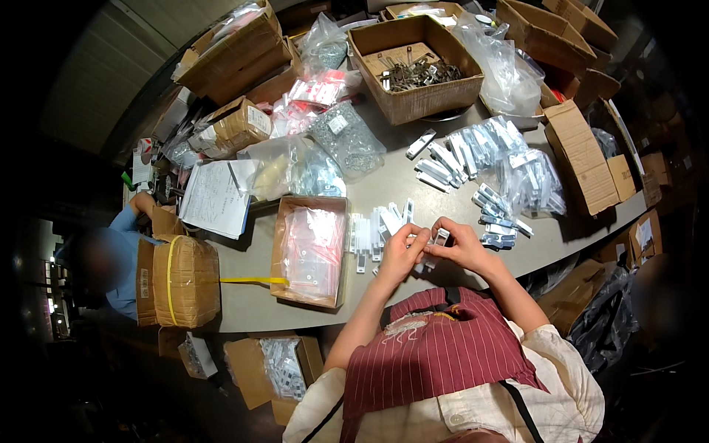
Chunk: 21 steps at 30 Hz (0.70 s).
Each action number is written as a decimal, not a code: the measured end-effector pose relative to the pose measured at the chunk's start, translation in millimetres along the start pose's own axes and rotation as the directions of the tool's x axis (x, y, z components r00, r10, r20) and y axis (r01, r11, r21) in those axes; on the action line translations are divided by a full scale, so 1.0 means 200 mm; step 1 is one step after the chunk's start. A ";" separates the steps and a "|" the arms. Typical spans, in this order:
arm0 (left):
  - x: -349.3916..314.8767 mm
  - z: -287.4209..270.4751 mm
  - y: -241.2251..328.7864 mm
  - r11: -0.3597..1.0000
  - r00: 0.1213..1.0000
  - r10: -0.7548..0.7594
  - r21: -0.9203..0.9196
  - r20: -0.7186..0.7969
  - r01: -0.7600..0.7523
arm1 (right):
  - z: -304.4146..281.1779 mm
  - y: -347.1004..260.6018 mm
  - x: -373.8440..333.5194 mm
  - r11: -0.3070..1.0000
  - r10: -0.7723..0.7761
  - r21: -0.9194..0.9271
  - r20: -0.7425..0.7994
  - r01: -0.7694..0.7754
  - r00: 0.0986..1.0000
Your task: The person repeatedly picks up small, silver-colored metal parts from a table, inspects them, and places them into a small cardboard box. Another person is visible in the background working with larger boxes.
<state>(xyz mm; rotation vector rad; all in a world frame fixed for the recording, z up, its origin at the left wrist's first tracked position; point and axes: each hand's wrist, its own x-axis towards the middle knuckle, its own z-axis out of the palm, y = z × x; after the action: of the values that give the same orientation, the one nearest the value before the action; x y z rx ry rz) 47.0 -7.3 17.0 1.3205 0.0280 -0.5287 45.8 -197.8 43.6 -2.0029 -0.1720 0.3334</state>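
My left hand [401, 253] and my right hand [461, 246] meet over the near edge of the grey table [384, 188]. Together they pinch a small clear plastic bag with a metal part [440, 237] in it. Just left of my hands lies a loose row of small white-bagged parts [375, 232]. To the right sits a heap of bagged metal pieces [502, 166]. A shallow cardboard box [282, 251] with a stack of red-striped zip bags [313, 247] stands left of my left hand.
An open carton of dark metal hardware [415, 68] stands at the back. Cartons [583, 155] line the right edge, papers [214, 198] and bags of screws [346, 136] the left. A strapped carton [185, 280] and another person in blue [122, 251] are at far left.
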 end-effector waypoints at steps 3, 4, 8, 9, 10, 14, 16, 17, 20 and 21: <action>0.02 -0.01 -0.06 0.993 0.997 0.075 0.086 0.011 -0.076 | -0.02 -0.02 -0.01 0.976 0.120 0.162 0.159 -0.146 0.980; 0.02 -0.01 -0.06 0.979 0.995 0.101 0.181 -0.003 -0.098 | -0.01 0.00 -0.02 0.973 0.117 0.180 0.161 -0.146 0.980; 0.03 -0.03 -0.09 0.947 0.998 -0.007 0.319 -0.068 0.028 | 0.01 0.07 -0.02 0.996 0.029 0.086 0.092 -0.037 0.995; 0.03 -0.05 -0.12 0.962 0.997 -0.017 0.270 -0.080 0.038 | 0.02 0.08 -0.03 0.992 0.061 0.110 0.085 -0.070 0.995; 0.04 -0.05 -0.16 0.974 0.995 -0.028 0.220 -0.093 0.048 | 0.02 0.09 -0.03 0.986 0.092 0.133 0.079 -0.102 0.993; -0.01 -0.01 -0.15 0.948 0.999 0.021 0.317 -0.026 -0.011 | 0.05 0.20 -0.04 0.916 0.073 0.395 0.015 -0.073 0.997; -0.03 0.01 -0.09 0.884 0.996 0.029 0.464 0.080 -0.063 | 0.07 0.25 -0.04 0.816 0.097 0.573 -0.008 -0.075 0.995; -0.05 0.01 -0.05 0.842 0.991 0.026 0.531 0.134 -0.094 | 0.08 0.28 -0.04 0.753 0.111 0.654 -0.019 -0.072 0.994; -0.09 0.07 0.05 0.774 0.991 -0.030 0.631 0.134 -0.062 | 0.06 0.30 -0.06 0.712 0.136 0.702 -0.113 -0.018 0.984; -0.10 0.09 0.04 0.755 0.994 -0.008 0.653 0.111 -0.067 | 0.06 0.27 -0.06 0.699 0.143 0.715 -0.153 0.009 0.978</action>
<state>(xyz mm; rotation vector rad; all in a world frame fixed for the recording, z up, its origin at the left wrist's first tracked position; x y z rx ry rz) 28.4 -15.3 35.6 1.9799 -0.2976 -0.6084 29.2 -214.5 -8.9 -1.2438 0.1502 0.1969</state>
